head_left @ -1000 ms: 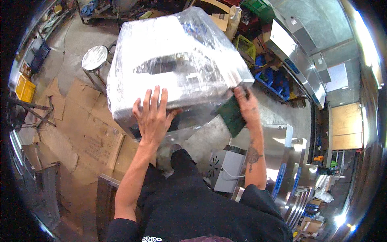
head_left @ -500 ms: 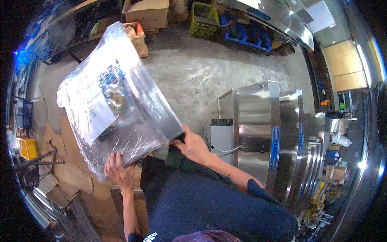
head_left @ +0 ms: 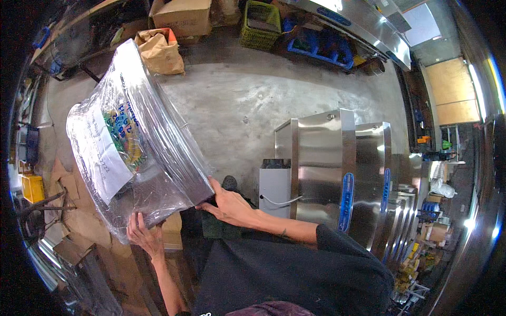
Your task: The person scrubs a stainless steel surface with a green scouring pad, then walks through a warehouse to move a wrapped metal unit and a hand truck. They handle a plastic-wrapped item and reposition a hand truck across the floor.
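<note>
A large, wide metal unit [head_left: 182, 152] wrapped in clear plastic film is held up in front of me, tilted to the left. Under the film are a white paper sheet [head_left: 112, 174] with handwriting and a green and yellow patch; blue marker writing runs beside them. My left hand [head_left: 145, 237] grips the near lower edge, fingers on the film and thumb out of sight. At the near right corner my right hand [head_left: 232, 207] is closed round the edge, its thumb and fingers on opposite sides. Both hands carry the same unit.
Stainless steel units [head_left: 321, 158] with blue label strips stand in a row at right, beside a grey box [head_left: 274, 189] with a white cable. Along the far side are a paper sack [head_left: 161, 52], a yellow-green crate [head_left: 260, 26] and blue bins [head_left: 321, 52]. Flattened cardboard [head_left: 71, 184] lies at left.
The wrapped unit has shifted left and turned slightly, its far end lower in view. Both hands moved left with it and kept their hold. The surroundings slid a little left.
</note>
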`<action>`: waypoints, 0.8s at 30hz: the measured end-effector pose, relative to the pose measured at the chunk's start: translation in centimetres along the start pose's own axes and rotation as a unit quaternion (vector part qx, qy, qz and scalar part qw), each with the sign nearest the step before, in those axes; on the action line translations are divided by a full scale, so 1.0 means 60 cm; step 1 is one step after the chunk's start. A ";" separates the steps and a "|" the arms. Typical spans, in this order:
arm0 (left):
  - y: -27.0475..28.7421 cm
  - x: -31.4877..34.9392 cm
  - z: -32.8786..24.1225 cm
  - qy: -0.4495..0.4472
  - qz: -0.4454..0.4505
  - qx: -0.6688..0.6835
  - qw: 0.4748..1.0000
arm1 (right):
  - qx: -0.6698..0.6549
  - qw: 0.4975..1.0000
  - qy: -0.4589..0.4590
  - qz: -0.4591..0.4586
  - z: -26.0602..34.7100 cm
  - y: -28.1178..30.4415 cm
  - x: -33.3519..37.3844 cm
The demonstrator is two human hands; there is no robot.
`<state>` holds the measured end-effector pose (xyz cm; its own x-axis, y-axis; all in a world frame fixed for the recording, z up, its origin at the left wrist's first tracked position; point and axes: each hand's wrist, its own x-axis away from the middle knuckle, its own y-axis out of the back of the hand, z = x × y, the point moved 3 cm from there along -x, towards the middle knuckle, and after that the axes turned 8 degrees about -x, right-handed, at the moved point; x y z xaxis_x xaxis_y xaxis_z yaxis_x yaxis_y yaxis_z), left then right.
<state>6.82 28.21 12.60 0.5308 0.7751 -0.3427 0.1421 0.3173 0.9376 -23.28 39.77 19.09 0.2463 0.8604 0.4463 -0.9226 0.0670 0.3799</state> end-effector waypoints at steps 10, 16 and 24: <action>-0.003 0.012 -0.022 0.039 0.006 0.024 0.999 | 0.038 0.999 -0.020 -0.016 -0.093 0.144 -0.030; 0.003 -0.003 -0.037 0.044 0.029 0.011 0.999 | -0.080 0.969 -0.106 -0.209 -0.212 0.258 -0.076; -0.008 0.089 -0.101 0.282 0.058 -0.115 0.951 | -0.139 0.976 -0.069 -0.152 -0.382 0.379 -0.306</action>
<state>4.53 35.50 9.98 -0.0106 0.9611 -0.2759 -0.1116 0.2731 0.9555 -55.62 37.07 0.94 0.5409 0.7045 0.4594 -0.8410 0.4597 0.2853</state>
